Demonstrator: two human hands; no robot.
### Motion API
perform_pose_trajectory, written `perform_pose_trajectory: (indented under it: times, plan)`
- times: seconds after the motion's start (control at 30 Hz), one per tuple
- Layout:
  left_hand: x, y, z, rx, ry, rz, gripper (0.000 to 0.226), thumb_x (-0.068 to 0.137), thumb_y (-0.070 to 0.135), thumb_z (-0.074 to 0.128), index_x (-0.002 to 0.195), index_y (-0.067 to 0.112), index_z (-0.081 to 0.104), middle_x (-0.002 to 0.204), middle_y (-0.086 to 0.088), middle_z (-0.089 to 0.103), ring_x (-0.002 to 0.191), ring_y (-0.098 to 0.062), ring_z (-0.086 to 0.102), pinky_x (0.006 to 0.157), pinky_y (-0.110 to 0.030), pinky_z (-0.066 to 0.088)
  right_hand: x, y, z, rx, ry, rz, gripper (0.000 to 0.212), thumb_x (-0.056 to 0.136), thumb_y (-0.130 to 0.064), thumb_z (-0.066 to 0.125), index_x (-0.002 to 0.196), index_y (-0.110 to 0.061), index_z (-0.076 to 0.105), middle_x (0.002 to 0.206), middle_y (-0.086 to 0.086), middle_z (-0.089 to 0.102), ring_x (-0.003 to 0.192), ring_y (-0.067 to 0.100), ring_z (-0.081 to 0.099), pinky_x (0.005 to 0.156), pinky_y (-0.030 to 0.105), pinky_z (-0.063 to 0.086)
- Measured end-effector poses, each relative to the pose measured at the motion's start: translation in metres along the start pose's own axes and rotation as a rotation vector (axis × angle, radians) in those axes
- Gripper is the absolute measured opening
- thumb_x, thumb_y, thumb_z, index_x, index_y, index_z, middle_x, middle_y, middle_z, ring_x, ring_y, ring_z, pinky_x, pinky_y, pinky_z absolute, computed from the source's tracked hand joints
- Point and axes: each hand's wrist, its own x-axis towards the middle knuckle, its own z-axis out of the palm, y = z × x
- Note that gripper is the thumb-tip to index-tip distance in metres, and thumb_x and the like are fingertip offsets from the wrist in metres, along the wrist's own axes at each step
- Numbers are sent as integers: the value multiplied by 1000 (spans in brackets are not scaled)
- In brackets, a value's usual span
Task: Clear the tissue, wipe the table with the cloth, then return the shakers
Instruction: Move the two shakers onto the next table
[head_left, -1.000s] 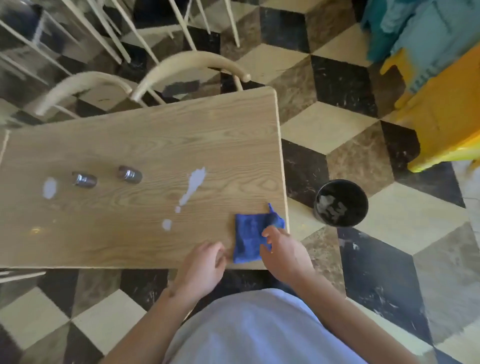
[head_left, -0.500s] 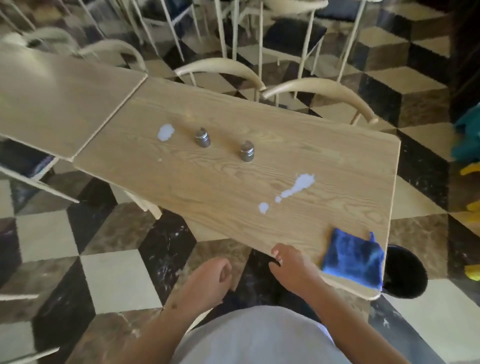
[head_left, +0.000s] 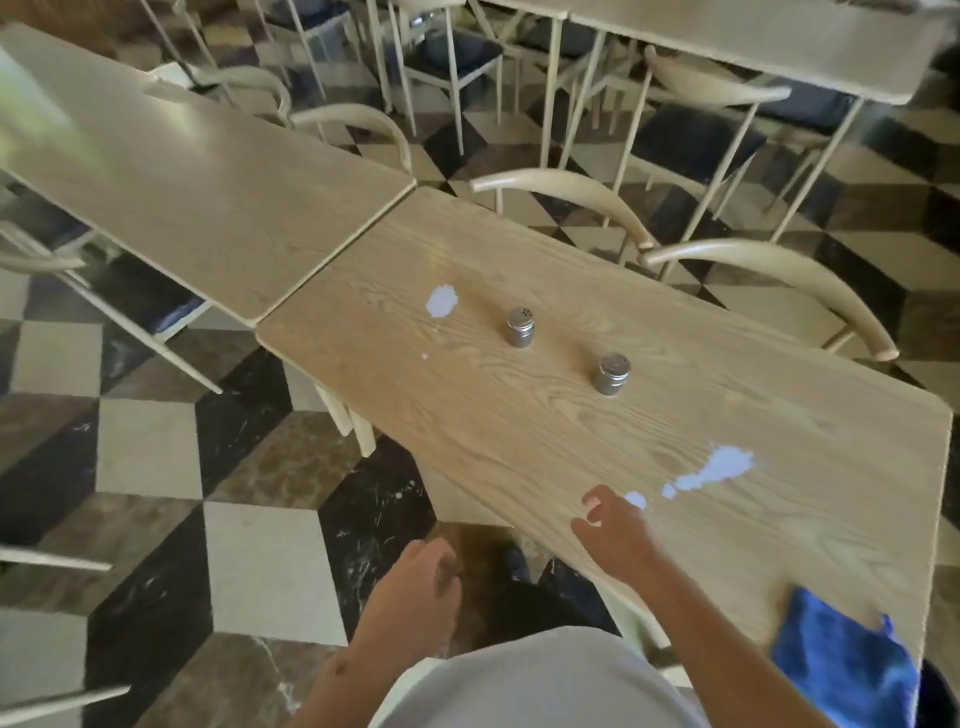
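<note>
So far little of the job looks done. The white tissue scraps are on the counter (head_left: 519, 457): a long torn piece (head_left: 722, 466) lies just beyond the right hand (head_left: 610, 530) and a little to its right, with 2 smaller bits trailing back toward it, the nearest (head_left: 636, 500) almost touching the fingertips. A further scrap (head_left: 442, 301) sits well beyond both hands, far out to the left, next to the shakers.

The right hand reaches over the near edge of the counter with fingers loosely spread and slightly curled, holding nothing. The left hand (head_left: 421, 587) hangs off the counter over the floor, fingers curled in loosely; it appears empty, though its palm is turned away.

The blue cloth (head_left: 841, 660) lies crumpled at the near corner, well to the right of the right hand, touched by neither hand. Wiping therefore seems not yet begun.

The 2 shakers, one (head_left: 520, 327) farther and one (head_left: 613, 373) nearer, stand upright mid-counter, well beyond the right hand and apart from each other. Whether they count as already moved aside, I cannot tell.

My reading: the tissue step is in hand, and the wiping and the shakers' return are left.
</note>
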Motion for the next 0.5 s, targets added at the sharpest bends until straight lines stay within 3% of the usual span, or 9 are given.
perform_pose_trajectory:
  times: [0.13,0.23,0.33,0.4,0.5]
  plan:
    - [72,19,-29,30,-81,25,35,96,43,49,128,35,40,127,11,41,88,-9,60,80,-20,48,66,-17,-25,76,148,94,54,88,-37,64,135,-20,44,125,4,62,109,26,61,87,40,52]
    - [142,44,-59,48,-96,27,60,95,39,52,147,25,27,148,2,30,108,-13,59,82,-25,43,120,-30,-50,125,310,137,68,85,-42,69,140,-16,37,135,10,54,118,34,59,90,43,48]
    - [211,82,-81,8,-46,0,57,94,33,55,143,19,31,140,-5,38,104,-19,54,85,-31,44,158,-45,-69,162,382,194,81,81,-47,73,143,-15,32,139,13,45,116,39,58,88,47,48]
    - [257,107,-87,3,20,-8,51,92,33,56,136,20,35,133,-6,42,104,-26,57,90,-39,48,177,-53,-75,201,402,225,87,78,-52,74,145,-20,29,138,9,42,109,39,61,78,43,48]
    - [326,140,-81,116,49,-12,70,88,45,59,145,21,26,136,-10,43,115,-33,56,93,-39,47,202,-58,-76,213,410,245,96,74,-65,71,148,-28,21,138,2,37,102,34,65,68,35,43]
